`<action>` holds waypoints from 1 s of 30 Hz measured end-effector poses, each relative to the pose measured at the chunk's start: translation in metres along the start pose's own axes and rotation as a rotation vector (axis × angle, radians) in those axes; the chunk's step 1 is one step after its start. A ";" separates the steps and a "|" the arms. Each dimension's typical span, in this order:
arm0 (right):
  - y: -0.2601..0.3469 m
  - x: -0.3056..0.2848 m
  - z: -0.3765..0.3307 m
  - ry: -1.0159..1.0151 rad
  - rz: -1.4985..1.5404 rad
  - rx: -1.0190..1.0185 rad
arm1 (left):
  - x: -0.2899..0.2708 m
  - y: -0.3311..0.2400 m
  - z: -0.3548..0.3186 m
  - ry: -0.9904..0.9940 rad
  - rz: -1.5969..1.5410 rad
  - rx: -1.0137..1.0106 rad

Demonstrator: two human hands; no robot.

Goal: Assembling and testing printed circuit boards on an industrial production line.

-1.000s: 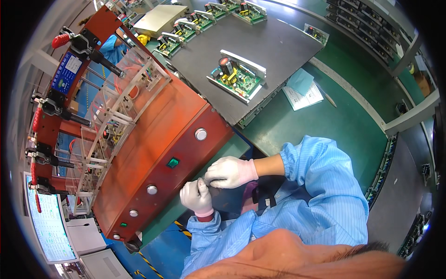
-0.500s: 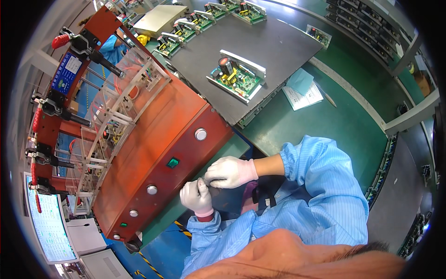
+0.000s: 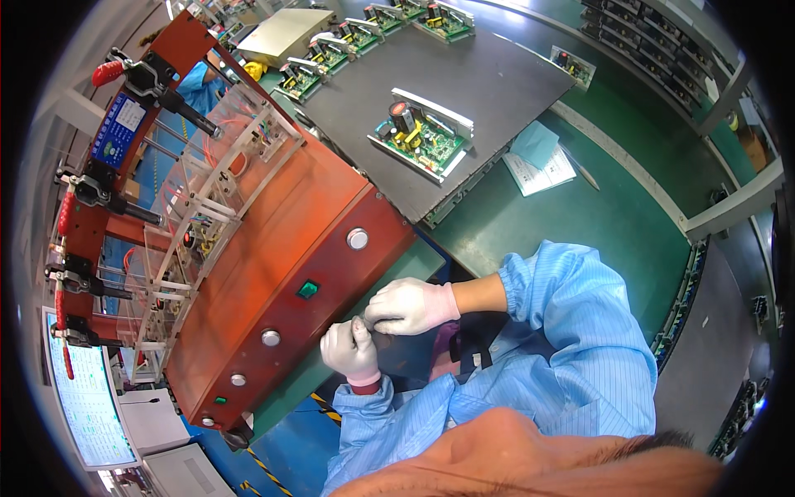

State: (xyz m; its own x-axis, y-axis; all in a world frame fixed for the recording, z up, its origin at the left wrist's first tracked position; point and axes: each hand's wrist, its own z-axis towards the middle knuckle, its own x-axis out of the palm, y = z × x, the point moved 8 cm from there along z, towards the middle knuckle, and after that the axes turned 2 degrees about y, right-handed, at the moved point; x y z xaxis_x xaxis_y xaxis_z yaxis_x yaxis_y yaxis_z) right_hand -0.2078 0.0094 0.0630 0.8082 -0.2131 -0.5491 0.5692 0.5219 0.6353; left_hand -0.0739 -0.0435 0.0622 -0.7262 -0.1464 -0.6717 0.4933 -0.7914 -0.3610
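My left hand (image 3: 350,351) and my right hand (image 3: 409,307), both in white gloves, meet at the front edge of the red-orange test fixture (image 3: 273,273). The left one is closed, its thumb up against the right hand's fingertips. Curled fingers also close my right hand, with its back turned up. Whatever they might hold is hidden between them. Round silver buttons (image 3: 271,338) and a green switch (image 3: 308,289) line the fixture's front panel, just beyond the hands. A green circuit board (image 3: 426,142) with metal heat sinks lies on the dark mat (image 3: 348,141) farther off.
Toggle clamps with red handles (image 3: 108,74) and clear acrylic holders (image 3: 199,207) stand along the fixture's left. Several boards (image 3: 356,33) line the mat's far edge. Papers (image 3: 540,170) and a pen (image 3: 585,172) lie right of the mat. A monitor (image 3: 91,398) stands at lower left.
The circuit board at the upper right, beyond the mat, has shifted slightly to the right. Both my hands have stayed in place.
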 end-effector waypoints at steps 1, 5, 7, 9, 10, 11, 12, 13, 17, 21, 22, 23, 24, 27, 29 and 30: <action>0.001 0.000 -0.001 -0.002 0.003 -0.003 | -0.001 -0.001 -0.001 0.000 -0.001 0.000; -0.003 0.001 -0.007 -0.017 -0.023 0.027 | 0.003 -0.004 -0.001 0.026 -0.059 0.031; -0.003 0.000 -0.009 -0.090 -0.027 -0.041 | 0.009 0.001 0.001 0.057 -0.027 0.029; -0.016 0.011 -0.008 -0.102 -0.028 -0.041 | 0.015 0.008 0.000 0.074 0.024 0.057; -0.016 0.014 -0.006 -0.119 -0.019 -0.073 | 0.016 0.020 -0.002 0.104 -0.040 -0.027; -0.018 0.016 -0.005 -0.137 -0.011 -0.102 | 0.019 0.029 -0.002 0.147 -0.100 -0.109; -0.019 0.028 0.003 -0.090 0.036 -0.104 | 0.011 0.026 -0.002 0.163 -0.117 -0.098; -0.020 0.032 0.008 -0.011 0.030 -0.043 | 0.013 0.020 0.000 0.215 -0.179 -0.080; -0.013 0.023 0.016 -0.080 0.036 -0.039 | 0.018 0.064 -0.005 0.157 0.107 -0.042; -0.026 0.019 0.001 -0.097 0.015 -0.002 | 0.089 0.040 -0.013 0.362 -0.098 0.100; -0.025 0.020 0.001 -0.091 0.025 -0.023 | 0.097 0.036 -0.016 0.409 -0.136 0.133; -0.024 0.021 0.003 -0.077 0.019 -0.005 | 0.103 0.036 -0.018 0.459 -0.172 0.164; -0.024 0.022 0.003 -0.061 0.013 0.013 | 0.109 0.035 -0.020 0.507 -0.207 0.194; -0.022 0.021 0.002 -0.108 0.047 -0.025 | 0.122 0.031 -0.026 0.641 -0.300 0.271; -0.024 0.021 0.001 -0.082 0.046 -0.016 | 0.131 0.026 -0.031 0.722 -0.367 0.317; -0.025 0.024 0.002 -0.088 0.051 -0.018 | 0.135 0.023 -0.033 0.759 -0.404 0.337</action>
State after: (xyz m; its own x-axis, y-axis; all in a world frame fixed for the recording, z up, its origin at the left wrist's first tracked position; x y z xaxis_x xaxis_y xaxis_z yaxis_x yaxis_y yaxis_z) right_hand -0.2027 -0.0109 0.0352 0.8467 -0.2571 -0.4659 0.5248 0.5484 0.6511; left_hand -0.1450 -0.0614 -0.0584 -0.2454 0.5130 -0.8226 0.0190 -0.8458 -0.5331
